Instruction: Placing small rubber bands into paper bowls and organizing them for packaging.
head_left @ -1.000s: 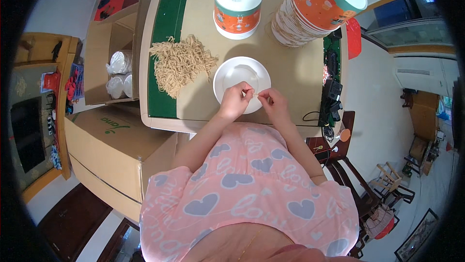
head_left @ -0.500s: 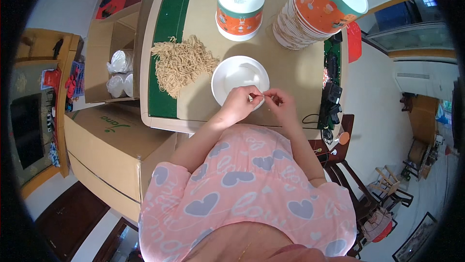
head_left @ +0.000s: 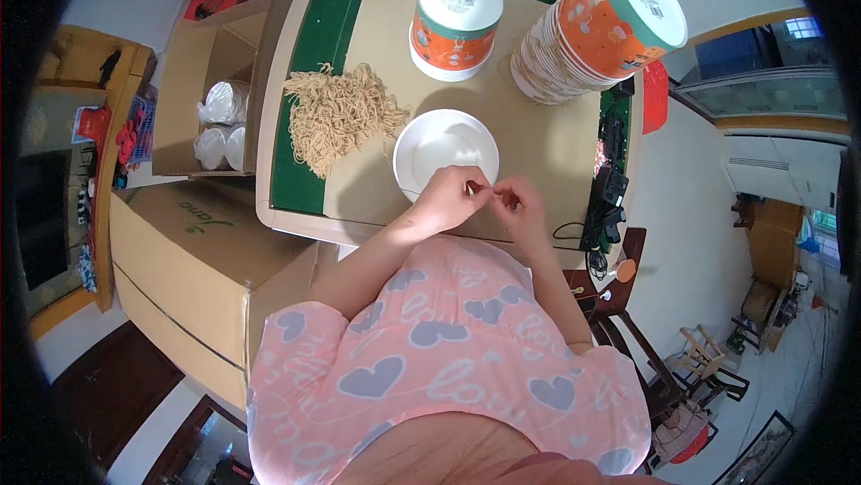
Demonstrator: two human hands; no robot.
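A white round paper tub [head_left: 446, 139] stands with its open mouth up in front of me. Over its near right rim my left hand [head_left: 456, 198] and my right hand [head_left: 517, 205] meet, thumbs and fingertips pinched close together. Whatever sits between the fingertips is too small to make out. To the left of the tub lies a loose heap of tan cords [head_left: 341, 117], its right end close to the tub's rim. Beyond the tub, an orange and green paper tub [head_left: 456, 41] stands upside down with its white base up.
A leaning stack of orange paper tubs [head_left: 583, 32] with tan cords among them stands at the far right. Black adapters and cables [head_left: 612, 193] line the table's right edge. A cardboard box [head_left: 220, 50] holding white wrapped things is at the left, above a larger carton [head_left: 197, 243].
The view has shifted slightly, so the table's things sit a little lower. My hands stay pinched together near the tub's rim, having moved slightly nearer to me.
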